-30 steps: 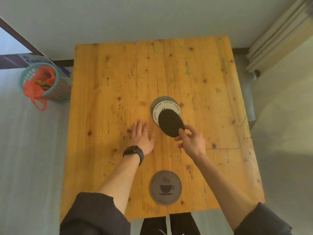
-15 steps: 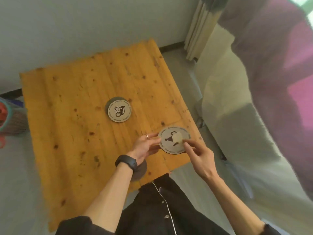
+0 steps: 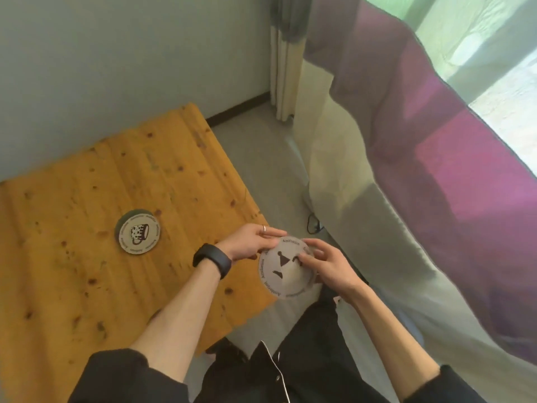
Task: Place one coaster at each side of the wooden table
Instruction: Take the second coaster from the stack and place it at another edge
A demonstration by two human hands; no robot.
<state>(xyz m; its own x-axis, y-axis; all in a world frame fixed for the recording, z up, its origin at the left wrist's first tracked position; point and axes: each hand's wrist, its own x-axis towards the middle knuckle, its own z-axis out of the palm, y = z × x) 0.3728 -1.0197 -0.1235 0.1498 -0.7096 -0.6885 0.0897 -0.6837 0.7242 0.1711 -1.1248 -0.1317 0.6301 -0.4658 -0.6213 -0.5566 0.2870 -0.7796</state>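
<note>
A round white coaster (image 3: 283, 270) with dark shapes and ring lettering hangs just past the right edge of the wooden table (image 3: 87, 286), tilted up. My left hand (image 3: 250, 242) grips its upper left rim and my right hand (image 3: 328, 264) holds its right side, thumb on the face. A small stack of coasters (image 3: 138, 234), topped by one with a cup drawing, lies on the table's middle. My left forearm hides the coaster near the table's front edge.
A grey wall runs behind the table. A bed with pale and purple bedding (image 3: 436, 199) fills the right side, leaving a narrow strip of grey floor (image 3: 276, 175) beside the table. A curtain (image 3: 286, 59) hangs in the corner, and a dark cable (image 3: 313, 223) lies on the floor.
The view has swung right. The coaster taken from the stack by my right hand has moved to the table's right edge and turned face up, and my left hand has joined in holding it.
</note>
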